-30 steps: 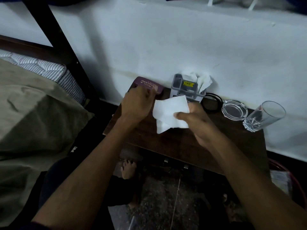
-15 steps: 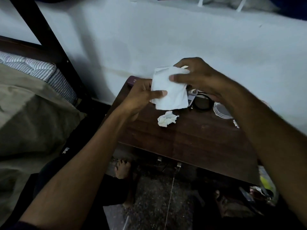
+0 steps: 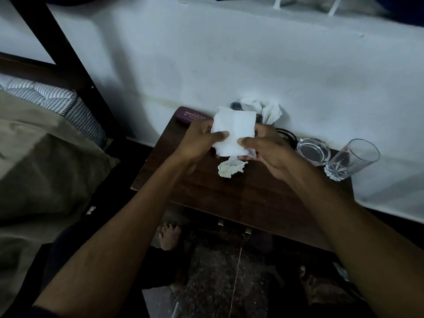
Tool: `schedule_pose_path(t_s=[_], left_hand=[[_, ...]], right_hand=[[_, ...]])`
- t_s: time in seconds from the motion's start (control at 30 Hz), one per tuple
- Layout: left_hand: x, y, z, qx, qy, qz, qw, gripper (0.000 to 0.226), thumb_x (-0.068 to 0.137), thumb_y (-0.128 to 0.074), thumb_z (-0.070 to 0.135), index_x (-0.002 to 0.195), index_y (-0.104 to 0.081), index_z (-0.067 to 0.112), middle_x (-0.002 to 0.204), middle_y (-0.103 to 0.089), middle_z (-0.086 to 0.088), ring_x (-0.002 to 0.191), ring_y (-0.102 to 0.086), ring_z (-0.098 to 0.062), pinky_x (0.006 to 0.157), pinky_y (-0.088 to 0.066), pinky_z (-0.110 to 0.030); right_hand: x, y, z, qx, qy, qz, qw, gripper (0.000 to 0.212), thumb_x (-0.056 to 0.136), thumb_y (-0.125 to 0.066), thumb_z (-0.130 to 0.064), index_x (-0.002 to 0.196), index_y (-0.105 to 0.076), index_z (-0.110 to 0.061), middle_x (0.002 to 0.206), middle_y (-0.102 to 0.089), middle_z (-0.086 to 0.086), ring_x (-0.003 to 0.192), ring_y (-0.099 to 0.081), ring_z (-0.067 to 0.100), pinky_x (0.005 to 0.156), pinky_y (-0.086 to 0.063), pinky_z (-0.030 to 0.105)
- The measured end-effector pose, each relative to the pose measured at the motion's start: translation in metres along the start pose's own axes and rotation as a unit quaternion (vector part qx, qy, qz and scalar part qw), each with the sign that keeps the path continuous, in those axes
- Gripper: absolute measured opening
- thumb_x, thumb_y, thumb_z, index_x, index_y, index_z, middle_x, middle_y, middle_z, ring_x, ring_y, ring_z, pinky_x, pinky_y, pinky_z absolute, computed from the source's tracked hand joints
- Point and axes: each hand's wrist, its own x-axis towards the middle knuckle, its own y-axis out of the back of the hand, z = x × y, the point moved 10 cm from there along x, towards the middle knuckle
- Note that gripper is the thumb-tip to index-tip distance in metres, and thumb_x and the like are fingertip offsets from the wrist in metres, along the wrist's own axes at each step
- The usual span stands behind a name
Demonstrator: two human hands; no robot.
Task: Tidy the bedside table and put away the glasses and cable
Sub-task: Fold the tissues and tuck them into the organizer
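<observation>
- Head view: both hands up over the bedside table (image 3: 241, 198), holding one flat white tissue (image 3: 232, 130) between them.
- Left hand (image 3: 199, 140): closed on tissue's left edge, thumb across the front.
- Right hand (image 3: 266, 149): closed on tissue's lower right corner, thumb on front, other fingers behind.
- Crumpled tissue (image 3: 230, 168) lies on tabletop just below the held one, not touching either hand as far as can be told.
- Maroon glasses case (image 3: 190, 115) w/ gold lettering at back left corner of table, against the wall, partly behind left hand. Glasses themselves not seen; can't tell if inside.
- Tissue holder (image 3: 263, 111) at back centre by wall, white tissues sticking up, mostly hidden by held sheet.
- Black cable (image 3: 288, 135) coiled on table behind right hand, between holder and glass ashtray (image 3: 313, 151).
- Drinking glass (image 3: 352, 159) at far right edge, next to ashtray, looks tilted in the wide-angle lens.
- Bed (image 3: 46, 145) w/ olive cover and striped mattress to the left; a bare foot (image 3: 169, 236) on the floor under the table's front edge.
</observation>
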Motion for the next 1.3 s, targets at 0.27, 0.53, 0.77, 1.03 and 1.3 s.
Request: schedule_pose_path(t_s=[0.27,0.53,0.77,1.03,1.3], left_hand=[[0.003,-0.009,-0.022,-0.039,0.069,-0.022,0.997,0.015,0.104,-0.061,0.015,0.103,-0.072,0.005,0.092,-0.072,-0.019,0.064,-0.069,-0.024,0.053,-0.05,-0.027],[0.01,-0.03,-0.073,0.351,0.074,0.033,0.933,0.042,0.083,-0.079,0.058,0.084,-0.078,0.016,0.08,-0.077,-0.001,0.079,-0.072,-0.017,0.07,-0.053,-0.034],[0.017,-0.042,-0.06,0.273,0.05,0.058,0.959,0.016,0.088,-0.078,0.026,0.08,-0.081,0.012,0.079,-0.077,-0.008,0.085,-0.073,-0.023,0.076,-0.055,-0.036],[0.005,-0.045,-0.029,0.035,0.077,0.043,0.996,0.019,0.087,-0.069,0.002,0.079,-0.083,0.01,0.081,-0.08,-0.015,0.069,-0.073,-0.025,0.064,-0.057,-0.033],[-0.001,-0.024,-0.016,-0.039,0.099,0.077,0.991,0.014,0.098,-0.064,0.002,0.089,-0.073,-0.003,0.087,-0.075,-0.023,0.065,-0.07,-0.024,0.059,-0.057,-0.03]], right_hand=[[0.0,0.037,0.009,0.007,0.041,0.082,0.996,0.016,0.098,-0.069,-0.007,0.11,-0.073,-0.017,0.11,-0.079,0.007,0.104,-0.077,0.026,0.092,-0.063,0.046],[-0.014,0.095,0.033,0.05,0.031,0.196,0.979,0.024,0.097,-0.067,-0.004,0.12,-0.072,-0.004,0.111,-0.078,0.009,0.104,-0.076,0.028,0.094,-0.062,0.048],[-0.024,0.068,0.054,0.331,-0.03,0.047,0.942,0.039,0.101,-0.056,-0.001,0.139,-0.061,-0.002,0.135,-0.072,0.013,0.123,-0.07,0.029,0.092,-0.064,0.042],[-0.028,0.03,0.038,0.303,0.003,-0.025,0.953,0.037,0.102,-0.049,-0.005,0.135,-0.061,0.004,0.127,-0.072,0.023,0.11,-0.073,0.036,0.098,-0.059,0.053],[-0.027,0.051,0.027,-0.043,0.065,0.039,0.996,0.031,0.096,-0.063,-0.018,0.125,-0.071,-0.011,0.118,-0.079,0.006,0.11,-0.075,0.025,0.091,-0.062,0.052]])
